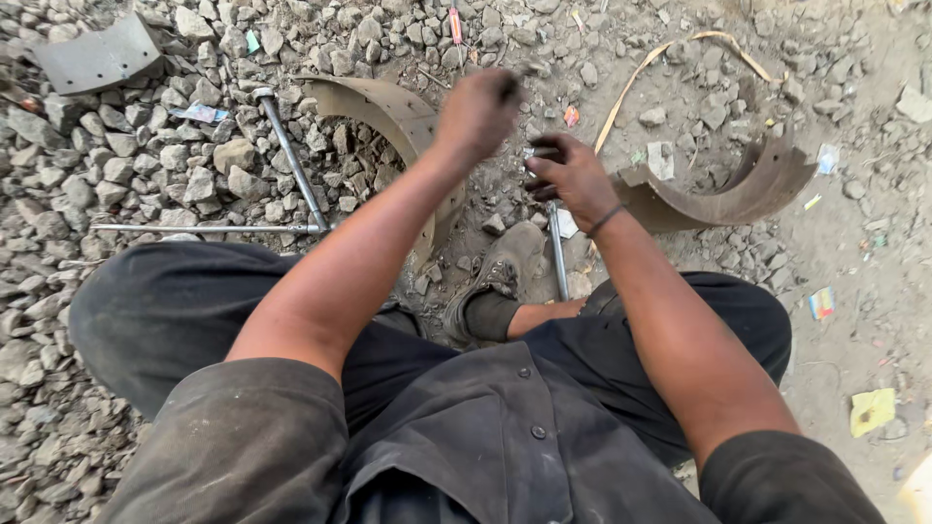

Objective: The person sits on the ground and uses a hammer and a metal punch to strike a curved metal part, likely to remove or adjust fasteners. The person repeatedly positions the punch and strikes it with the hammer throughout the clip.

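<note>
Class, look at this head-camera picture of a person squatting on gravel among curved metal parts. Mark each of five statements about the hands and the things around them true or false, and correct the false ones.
1. The right hand grips the top of a metal rod that stands beside a shoe. True.
2. The left hand lies flat on the gravel. False: it is raised in a fist and blurred.
3. A curved metal part lies to the right of the right hand. True.
4. A cross-shaped wrench lies on the stones at the left. True.
5. The ground is smooth concrete. False: it is loose stones and dirt.
</note>
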`<state>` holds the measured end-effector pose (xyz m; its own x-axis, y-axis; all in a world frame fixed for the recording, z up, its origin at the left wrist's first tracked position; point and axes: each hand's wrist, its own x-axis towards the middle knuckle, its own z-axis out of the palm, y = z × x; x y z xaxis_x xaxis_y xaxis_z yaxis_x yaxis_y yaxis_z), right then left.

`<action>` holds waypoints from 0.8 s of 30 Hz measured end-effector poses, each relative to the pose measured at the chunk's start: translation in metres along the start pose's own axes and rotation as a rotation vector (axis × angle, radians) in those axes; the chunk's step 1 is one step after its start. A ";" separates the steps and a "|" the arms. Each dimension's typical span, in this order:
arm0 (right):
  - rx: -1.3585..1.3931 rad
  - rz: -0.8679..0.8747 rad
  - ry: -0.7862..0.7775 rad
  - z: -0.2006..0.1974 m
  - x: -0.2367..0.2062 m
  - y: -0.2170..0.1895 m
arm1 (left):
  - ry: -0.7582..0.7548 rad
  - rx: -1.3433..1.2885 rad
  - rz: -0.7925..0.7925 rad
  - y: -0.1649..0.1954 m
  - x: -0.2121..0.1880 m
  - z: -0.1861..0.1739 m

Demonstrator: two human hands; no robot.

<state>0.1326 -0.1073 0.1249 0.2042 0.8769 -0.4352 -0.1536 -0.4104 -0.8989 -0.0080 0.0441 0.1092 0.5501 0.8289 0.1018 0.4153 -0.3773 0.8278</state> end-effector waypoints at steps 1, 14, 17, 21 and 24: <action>0.012 0.008 -0.008 0.008 0.000 0.000 | -0.044 -0.094 -0.027 0.015 -0.006 0.007; -0.355 0.209 0.103 0.020 0.025 0.038 | 0.577 0.340 -0.489 -0.078 -0.048 -0.019; -0.808 0.231 0.023 0.019 0.026 0.050 | 0.471 0.152 -0.816 -0.120 -0.055 -0.030; -1.310 0.084 0.029 0.025 0.019 0.064 | 0.197 -0.398 -1.069 -0.134 -0.058 -0.023; -1.416 0.183 -0.043 0.027 0.014 0.074 | 0.170 -0.495 -1.047 -0.128 -0.060 -0.013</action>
<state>0.0982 -0.1188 0.0542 0.2540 0.7817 -0.5697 0.9093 -0.3937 -0.1348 -0.1035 0.0482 0.0048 -0.0129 0.6983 -0.7157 0.2606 0.6934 0.6718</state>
